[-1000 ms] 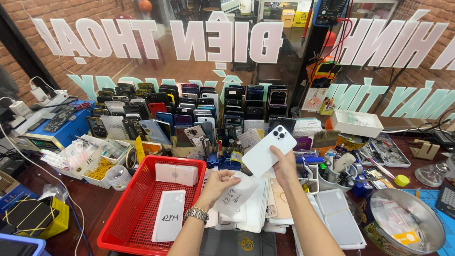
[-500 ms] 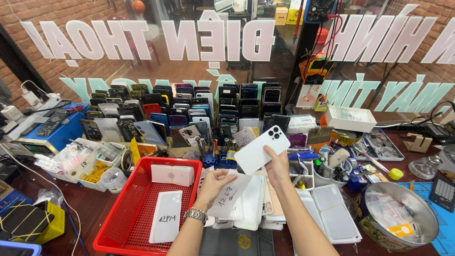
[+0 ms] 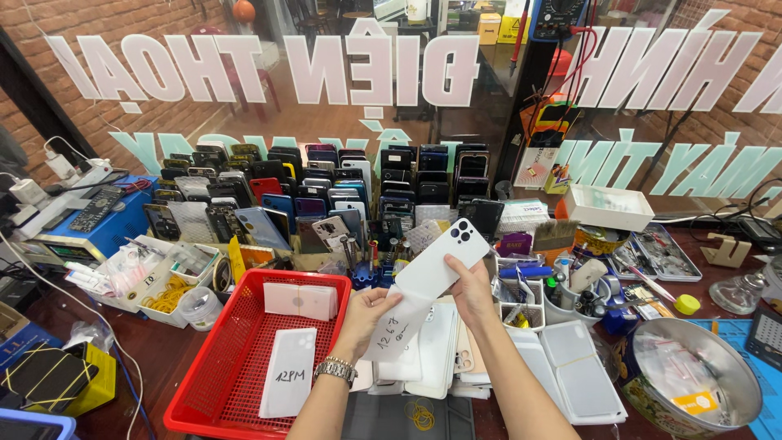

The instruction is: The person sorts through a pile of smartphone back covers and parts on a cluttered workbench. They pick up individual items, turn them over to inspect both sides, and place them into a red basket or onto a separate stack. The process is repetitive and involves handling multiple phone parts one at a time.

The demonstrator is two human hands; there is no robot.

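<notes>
- While the right hand (image 3: 472, 287) grips a white phone back panel (image 3: 444, 257) by its lower edge, fingers closed around it, the panel stands tilted, camera cut-out at the upper right.
- Left hand (image 3: 371, 314) pinches a clear flat sleeve (image 3: 399, 330) with handwriting on it; the sleeve's top touches the panel's lower end. A metal wristwatch (image 3: 336, 371) sits on the left wrist.
- Directly under both hands: a loose stack of white back panels (image 3: 436, 363) lying on the desk (image 3: 163, 358).
- Just left of the hands: a red mesh basket (image 3: 236, 383) holding two white packets, one flat near the front (image 3: 289, 373), one at the back (image 3: 300, 300).
- Right of the stack: clear flat trays (image 3: 574, 375), then a round metal bowl (image 3: 696, 379) with small bags in it.
- Behind the hands: a small organiser of tools and brushes (image 3: 554, 277).
- Further back: rows of phones (image 3: 326, 191) standing upright against the glass shopfront (image 3: 366, 90).
- Far left: a blue machine (image 3: 98, 228) and a white tray with rubber bands (image 3: 167, 293).
</notes>
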